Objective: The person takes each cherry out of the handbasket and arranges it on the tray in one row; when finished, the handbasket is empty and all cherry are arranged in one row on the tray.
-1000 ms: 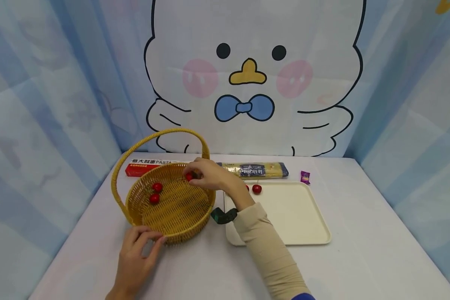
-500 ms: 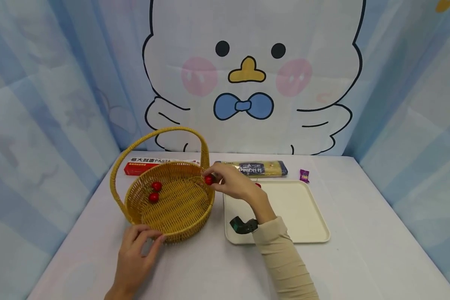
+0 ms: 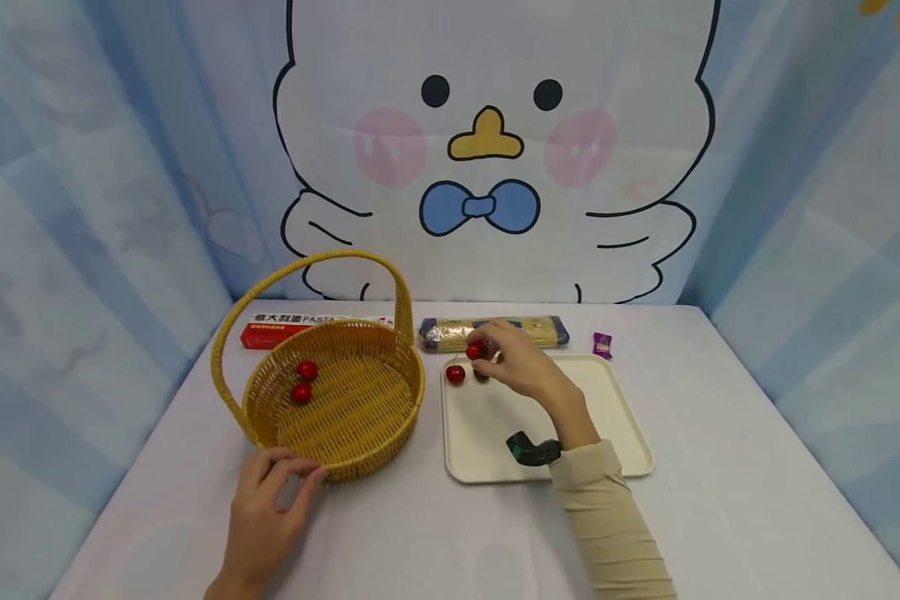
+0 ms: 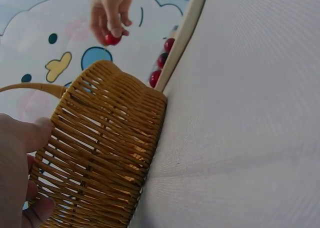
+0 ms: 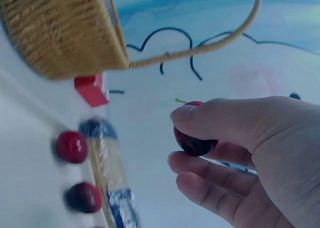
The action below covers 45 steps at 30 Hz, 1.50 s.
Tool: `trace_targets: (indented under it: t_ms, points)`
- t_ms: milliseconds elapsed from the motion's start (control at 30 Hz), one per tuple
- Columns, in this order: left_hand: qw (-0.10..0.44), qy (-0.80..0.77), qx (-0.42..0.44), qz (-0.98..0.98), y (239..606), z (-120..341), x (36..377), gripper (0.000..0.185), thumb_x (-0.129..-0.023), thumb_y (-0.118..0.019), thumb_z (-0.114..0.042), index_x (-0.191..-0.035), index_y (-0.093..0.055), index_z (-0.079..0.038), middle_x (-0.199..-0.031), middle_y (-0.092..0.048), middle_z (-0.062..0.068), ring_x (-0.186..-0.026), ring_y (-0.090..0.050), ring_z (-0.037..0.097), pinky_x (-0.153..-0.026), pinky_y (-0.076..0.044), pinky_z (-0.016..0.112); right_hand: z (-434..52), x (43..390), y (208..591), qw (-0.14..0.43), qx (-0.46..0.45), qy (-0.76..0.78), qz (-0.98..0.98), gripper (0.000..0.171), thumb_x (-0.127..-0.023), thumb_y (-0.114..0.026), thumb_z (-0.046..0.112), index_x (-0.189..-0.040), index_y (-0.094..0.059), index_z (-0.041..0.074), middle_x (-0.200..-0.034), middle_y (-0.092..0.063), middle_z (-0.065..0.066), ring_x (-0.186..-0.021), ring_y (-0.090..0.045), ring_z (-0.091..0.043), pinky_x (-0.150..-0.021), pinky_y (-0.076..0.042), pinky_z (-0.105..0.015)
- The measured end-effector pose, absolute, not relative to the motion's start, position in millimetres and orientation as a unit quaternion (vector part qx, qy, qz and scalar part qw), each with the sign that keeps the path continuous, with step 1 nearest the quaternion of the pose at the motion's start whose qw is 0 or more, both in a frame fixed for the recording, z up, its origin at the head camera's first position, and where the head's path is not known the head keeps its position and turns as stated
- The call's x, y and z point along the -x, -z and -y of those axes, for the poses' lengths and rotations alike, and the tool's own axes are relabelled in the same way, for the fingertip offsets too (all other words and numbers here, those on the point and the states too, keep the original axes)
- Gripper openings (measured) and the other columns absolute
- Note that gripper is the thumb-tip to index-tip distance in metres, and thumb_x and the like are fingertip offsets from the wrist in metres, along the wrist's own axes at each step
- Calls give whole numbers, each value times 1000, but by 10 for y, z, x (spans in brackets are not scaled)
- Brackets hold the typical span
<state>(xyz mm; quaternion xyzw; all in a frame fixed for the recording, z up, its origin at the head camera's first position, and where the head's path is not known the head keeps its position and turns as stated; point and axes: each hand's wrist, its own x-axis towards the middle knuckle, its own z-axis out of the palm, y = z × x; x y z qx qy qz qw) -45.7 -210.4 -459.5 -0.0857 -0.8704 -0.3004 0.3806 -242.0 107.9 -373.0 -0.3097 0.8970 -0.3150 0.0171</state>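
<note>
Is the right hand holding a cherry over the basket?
No, the right hand pinches the cherry above the tray, beside the basket.

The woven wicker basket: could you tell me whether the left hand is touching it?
Touching: the left wrist view shows the left hand thumb pressed against the woven wicker basket wall.

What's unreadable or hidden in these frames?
- Cherry count on the tray: in the head view the right hand covers some.
- Pasta bag label: head view too small, right wrist view blurred.
- Basket interior: left wrist view shows only its outer wall.
- Purple wrapper: too small to identify.
</note>
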Motion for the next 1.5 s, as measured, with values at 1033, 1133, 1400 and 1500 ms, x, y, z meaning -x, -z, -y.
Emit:
trace_targets:
  t_ms: [1033,1133,1400,1500]
  points:
    - [387,288,66,873,4592,2063,451,26,-68,-89,3,-85,-72,-8,-95,-57,1,-93,-46,11,-83,-36,20,-1748,2694,4326,13,128,302,-945,40,-91,-67,7,-129,-61,1,-132,-58,-22,-102,-61,-32,-90,-52,-46]
    - [388,290,70,872,4600,2071,451,27,-67,-89,3,-85,-72,-8,-95,-57,1,-93,-46,12,-83,-36,19,-1761,2708,4353,18,120,304,-945,38,-90,-67,6,-127,-61,0,-128,-61,-22,-103,-61,-33,-91,-51,-47]
    - [360,300,62,881,4620,2093,450,22,-73,-87,-2,-86,-71,-7,-95,-56,2,-94,-46,13,-83,-36,20,-1760,2751,4455,11,131,292,-947,38,-91,-68,5,-127,-61,-3,-132,-59,-25,-104,-63,-33,-91,-53,-46]
    - [356,299,58,883,4620,2091,448,21,-73,-87,-3,-87,-71,-8,-96,-56,2,-94,-46,12,-82,-36,20,-1756,2757,4475,1,133,288,-948,37,-91,-69,4,-127,-61,-4,-133,-58,-26,-105,-63,-33,-91,-53,-46]
